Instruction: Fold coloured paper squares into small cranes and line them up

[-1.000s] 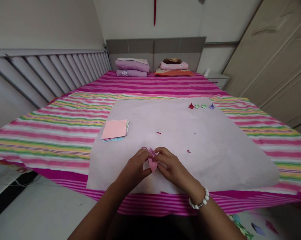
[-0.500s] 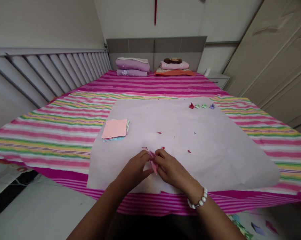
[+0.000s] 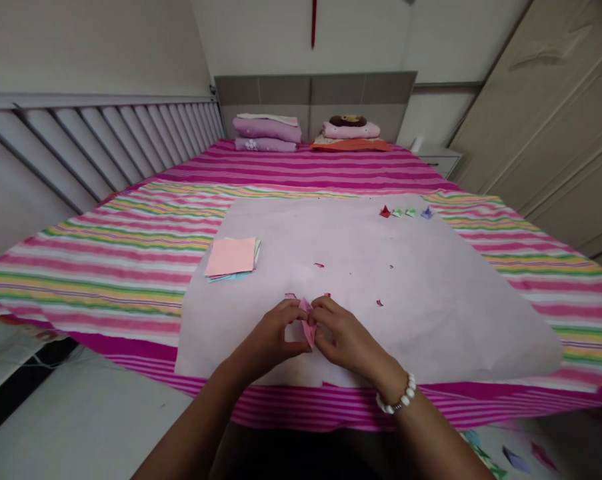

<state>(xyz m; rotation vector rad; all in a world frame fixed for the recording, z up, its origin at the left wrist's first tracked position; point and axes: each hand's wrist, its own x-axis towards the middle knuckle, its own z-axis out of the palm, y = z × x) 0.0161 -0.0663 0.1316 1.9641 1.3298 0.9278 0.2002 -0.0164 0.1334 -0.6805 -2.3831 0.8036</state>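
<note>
A small folded pink paper (image 3: 308, 329) is pinched between my two hands, above the near part of a large white sheet (image 3: 431, 300). My left hand (image 3: 277, 331) grips its left side, thumb low near the bottom tip and fingers at the top. On the other side my right hand (image 3: 338, 332) has its fingertips pressed to the paper. Part of the paper is hidden behind the fingers. Just beyond the hands lie small red paper scraps (image 3: 319, 265). To the left sits a stack of square coloured papers (image 3: 232, 257), pink on top.
Several small folded paper figures (image 3: 385, 212), red, green and purple, stand in a row at the sheet's far right. The sheet lies on a striped bedspread (image 3: 111, 253). Folded bedding (image 3: 267, 131) is by the headboard (image 3: 311, 100). More folded papers (image 3: 515, 459) lie at the lower right.
My left thumb has slid toward the lower tip of the pink paper, and my left hand's grip looks wider. The view has shifted slightly.
</note>
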